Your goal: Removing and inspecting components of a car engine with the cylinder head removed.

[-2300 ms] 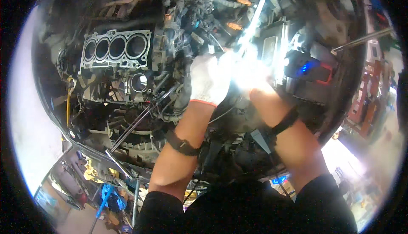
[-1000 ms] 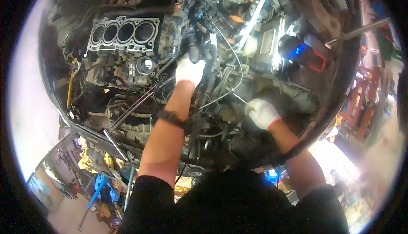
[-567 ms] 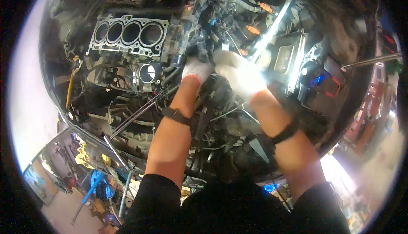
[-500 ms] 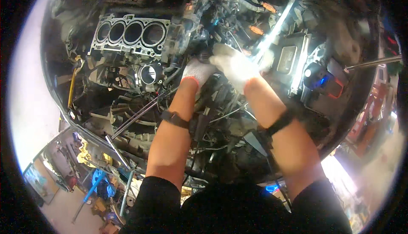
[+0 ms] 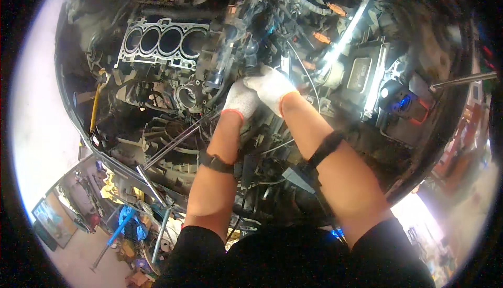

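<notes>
Head view: two gloved hands meet near the middle of an open engine bay (image 5: 111, 162), just below a dark hose (image 5: 252, 60), whose lower end lies at the fingertips. The left hand (image 5: 241, 99) is curled beneath that end; the right hand (image 5: 272, 88) comes in from the other side, its fingers bent over and nearly closed against the left. The gloves hide the space between them, so whether either has hold of the hose cannot be told. A thin pale cable (image 5: 311, 73) loops down to the right of the right hand, apart from it. The bay itself contains, at left, an engine block (image 5: 163, 43) with four dark round bores in a row, and below it a round pipe mouth (image 5: 187, 96); at right, a bright light bar (image 5: 348, 34) slants beside a flat box (image 5: 360, 74), with a black device (image 5: 401, 101) showing blue lights farther right.
</notes>
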The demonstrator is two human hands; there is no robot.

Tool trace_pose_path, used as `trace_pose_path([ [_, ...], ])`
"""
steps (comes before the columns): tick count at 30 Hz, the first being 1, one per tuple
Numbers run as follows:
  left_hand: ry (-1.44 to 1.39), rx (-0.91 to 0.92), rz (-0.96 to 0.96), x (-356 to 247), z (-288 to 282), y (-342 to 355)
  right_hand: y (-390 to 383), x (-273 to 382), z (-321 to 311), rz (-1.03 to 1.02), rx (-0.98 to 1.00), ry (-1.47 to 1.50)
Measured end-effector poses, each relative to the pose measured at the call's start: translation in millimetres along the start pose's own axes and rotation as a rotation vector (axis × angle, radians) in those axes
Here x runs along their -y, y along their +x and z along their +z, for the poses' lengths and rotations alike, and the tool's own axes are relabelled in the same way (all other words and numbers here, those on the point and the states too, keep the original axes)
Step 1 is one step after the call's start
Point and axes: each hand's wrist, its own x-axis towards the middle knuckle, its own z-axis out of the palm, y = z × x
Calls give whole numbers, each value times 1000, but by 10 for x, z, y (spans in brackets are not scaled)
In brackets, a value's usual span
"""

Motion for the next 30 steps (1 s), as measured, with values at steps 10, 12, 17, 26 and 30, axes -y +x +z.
trace_pose_path([
  [10,-68,-92,-132,207,-61,-132,85,42,257,251,254,693],
  [12,-123,-63,-44,412,-92,-118,-18,86,432,240,165,678],
  [17,-14,190,221,468,-185,-62,-59,39,596,234,-86,689],
  [26,234,114,200,433,-74,-130,-143,-10,534,217,-48,755],
  [30,-52,101,95,532,-20,-140,-162,-21,512,238,21,781],
])
